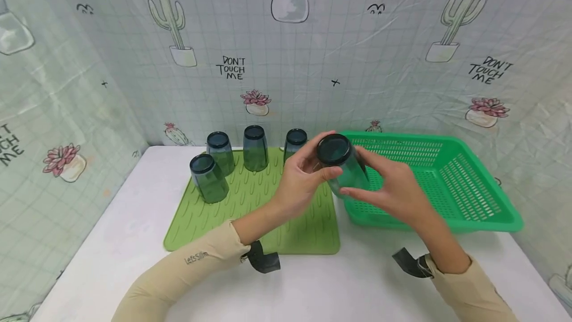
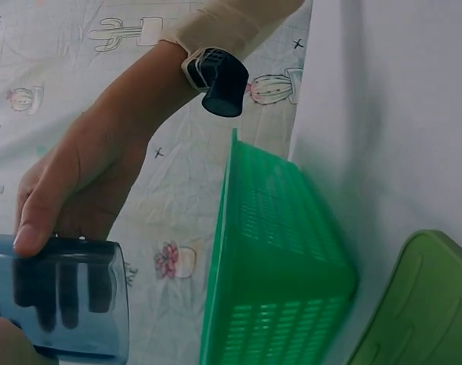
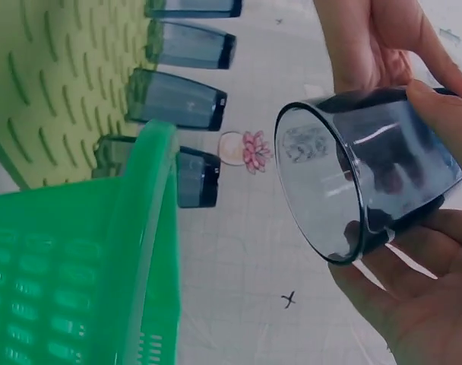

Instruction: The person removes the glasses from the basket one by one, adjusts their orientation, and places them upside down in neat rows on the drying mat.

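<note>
A dark blue-tinted drinking glass is held tilted, base up and mouth down, between both hands over the gap between mat and basket. My left hand grips it near the base, its thumb across the front. Lower down, toward the mouth, my right hand holds the other side with thumb and fingers. The right wrist view shows the open rim of the glass and its hollow inside. Several matching glasses stand upside down along the back and left of a green ridged mat.
A green perforated plastic basket stands right of the mat, behind the right hand. Both rest on a white table. A patterned cloth hangs close behind and at the sides. Black straps hang from the wrists.
</note>
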The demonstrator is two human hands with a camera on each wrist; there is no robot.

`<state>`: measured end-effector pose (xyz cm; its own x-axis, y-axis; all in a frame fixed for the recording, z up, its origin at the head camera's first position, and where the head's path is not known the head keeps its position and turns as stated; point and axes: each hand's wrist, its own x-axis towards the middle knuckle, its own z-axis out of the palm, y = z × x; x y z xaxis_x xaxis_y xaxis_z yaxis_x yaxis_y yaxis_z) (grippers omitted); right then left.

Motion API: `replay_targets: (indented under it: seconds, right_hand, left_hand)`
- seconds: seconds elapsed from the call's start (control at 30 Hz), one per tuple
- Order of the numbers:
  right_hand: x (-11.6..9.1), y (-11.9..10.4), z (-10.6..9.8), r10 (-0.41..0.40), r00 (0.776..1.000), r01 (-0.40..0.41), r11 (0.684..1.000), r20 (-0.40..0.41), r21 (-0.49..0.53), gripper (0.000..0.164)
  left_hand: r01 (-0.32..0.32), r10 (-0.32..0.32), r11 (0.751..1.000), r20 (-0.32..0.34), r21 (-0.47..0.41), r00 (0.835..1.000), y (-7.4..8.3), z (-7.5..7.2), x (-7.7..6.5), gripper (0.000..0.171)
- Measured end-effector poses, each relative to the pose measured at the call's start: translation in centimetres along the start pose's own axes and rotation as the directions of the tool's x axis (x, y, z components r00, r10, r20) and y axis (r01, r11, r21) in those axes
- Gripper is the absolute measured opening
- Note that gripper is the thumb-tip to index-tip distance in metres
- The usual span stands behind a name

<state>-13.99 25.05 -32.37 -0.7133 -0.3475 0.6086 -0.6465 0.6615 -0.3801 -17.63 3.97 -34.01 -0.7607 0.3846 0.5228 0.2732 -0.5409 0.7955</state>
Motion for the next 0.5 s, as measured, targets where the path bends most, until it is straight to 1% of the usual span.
replay_targets:
  seconds: [0.07,0.13,0.2,0.3,0.37,0.43,0.5]
  right_hand:
    - [0.1,0.1,-0.1,0.001,0.999,-0.001,1.0,0.039,-0.023,0.081]
    - [0.1,0.2,-0.2,-0.012,0.998,0.014,0.999,0.06,-0.04,0.081]
    - [0.2,0.3,-0.4,-0.031,0.997,0.034,0.999,0.074,-0.04,0.081]
    - [0.3,0.3,-0.8,-0.056,0.994,0.06,0.997,0.097,-0.043,0.08]
    - [0.3,0.4,-1.0,-0.07,0.992,0.076,0.996,0.108,-0.052,0.076]
    - [0.3,0.6,-1.2,-0.075,0.99,0.083,0.994,0.116,-0.068,0.071]
    - [0.2,0.8,-1.4,-0.088,0.989,0.098,0.992,0.12,-0.084,0.066]
  left_hand:
    - [0.006,-0.006,1.0,0.0,0.005,1.0,0.1,-0.4,0.0,0.089]
    - [0.005,-0.005,1.0,0.009,0.023,1.0,0.3,-0.7,0.0,0.089]
    - [-0.002,0.0,0.999,0.032,0.041,0.999,0.7,-1.0,0.0,0.088]
    - [-0.018,0.009,0.992,0.078,0.122,0.997,1.4,-1.5,0.1,0.087]
    - [-0.024,0.007,0.987,0.102,0.161,0.995,1.9,-1.9,0.1,0.087]
    - [-0.026,0.002,0.977,0.114,0.21,0.993,2.3,-2.2,0.1,0.086]
    - [-0.02,-0.007,0.972,0.116,0.232,0.993,2.6,-2.5,0.1,0.086]
